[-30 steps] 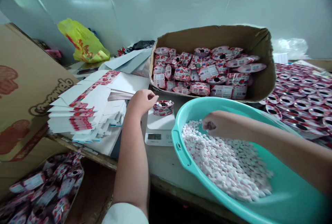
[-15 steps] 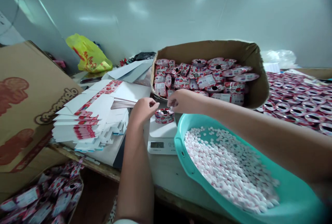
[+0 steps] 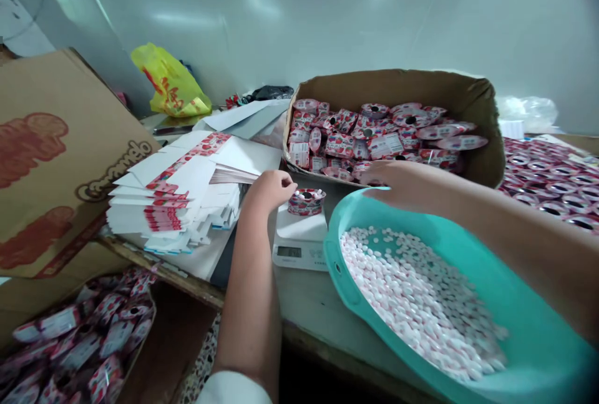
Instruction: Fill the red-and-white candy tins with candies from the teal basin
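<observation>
A small red-and-white strawberry-print packet (image 3: 305, 205) stands upright on the white kitchen scale (image 3: 299, 255), with several white candies around its dark top opening. Its display digits are too blurred to read. My left hand (image 3: 274, 188) is closed in a pinch at the packet's left edge; what its fingertips hold, if anything, I cannot make out. Over the far rim of the teal basin (image 3: 333, 254) hovers my right hand (image 3: 395, 180), its fingers smeared by motion. White and pinkish candies (image 3: 416, 304) lie heaped in the basin.
Behind the scale, a cardboard box (image 3: 397, 85) holds many similar packets. Rows of packets (image 3: 556, 185) stand at right. Flat printed cartons (image 3: 163, 204) are stacked at left, beside a large carton (image 3: 60, 160) and a yellow bag (image 3: 173, 88). More packets (image 3: 84, 341) fill a box below.
My right hand has moved right, away from the packet on the scale to above the basin's rim. My left hand stays beside the packet. The whole view has shifted slightly.
</observation>
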Demonstrator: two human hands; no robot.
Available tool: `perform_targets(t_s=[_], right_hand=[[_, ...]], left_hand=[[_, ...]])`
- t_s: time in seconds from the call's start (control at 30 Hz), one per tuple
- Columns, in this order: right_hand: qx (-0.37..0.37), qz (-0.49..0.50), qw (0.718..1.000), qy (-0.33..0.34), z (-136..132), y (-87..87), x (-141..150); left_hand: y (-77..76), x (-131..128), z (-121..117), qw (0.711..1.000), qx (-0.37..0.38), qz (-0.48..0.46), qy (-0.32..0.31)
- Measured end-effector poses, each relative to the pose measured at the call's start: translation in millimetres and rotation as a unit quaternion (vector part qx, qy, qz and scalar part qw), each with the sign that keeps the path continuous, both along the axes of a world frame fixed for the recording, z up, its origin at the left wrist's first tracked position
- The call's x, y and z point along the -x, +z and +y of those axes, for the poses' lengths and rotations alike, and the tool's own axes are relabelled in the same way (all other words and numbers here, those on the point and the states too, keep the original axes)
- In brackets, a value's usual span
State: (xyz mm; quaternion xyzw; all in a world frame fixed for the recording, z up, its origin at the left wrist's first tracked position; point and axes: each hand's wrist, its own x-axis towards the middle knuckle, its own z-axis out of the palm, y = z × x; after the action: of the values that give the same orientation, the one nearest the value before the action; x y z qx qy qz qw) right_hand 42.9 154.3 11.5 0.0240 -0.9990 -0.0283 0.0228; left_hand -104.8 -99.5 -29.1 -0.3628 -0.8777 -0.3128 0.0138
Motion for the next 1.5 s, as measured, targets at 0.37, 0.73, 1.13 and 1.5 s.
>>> perform_targets(t_s=[0.37,0.73,1.13,1.5], right_hand=[[0.043,-0.036,0.99,-0.131,49,-48.0,-30],[-0.099,-0.029,0.99,-0.098,42,-53.9,-10],[-0.122,0.028,0.987,-0.102,36,-62.2,-13],[-0.103,0.052,0.989,-0.096,37,-64.9,-15]], left_hand=[[0.9,0,0,1.0,0.013,0.013,0.005],[7.7,-6,-1,0.999,0.019,0.021,0.018],[2.0,-7,6,1.0,0.02,0.002,-0.008],[5.4,-11,6,0.999,0.035,0.009,0.001]])
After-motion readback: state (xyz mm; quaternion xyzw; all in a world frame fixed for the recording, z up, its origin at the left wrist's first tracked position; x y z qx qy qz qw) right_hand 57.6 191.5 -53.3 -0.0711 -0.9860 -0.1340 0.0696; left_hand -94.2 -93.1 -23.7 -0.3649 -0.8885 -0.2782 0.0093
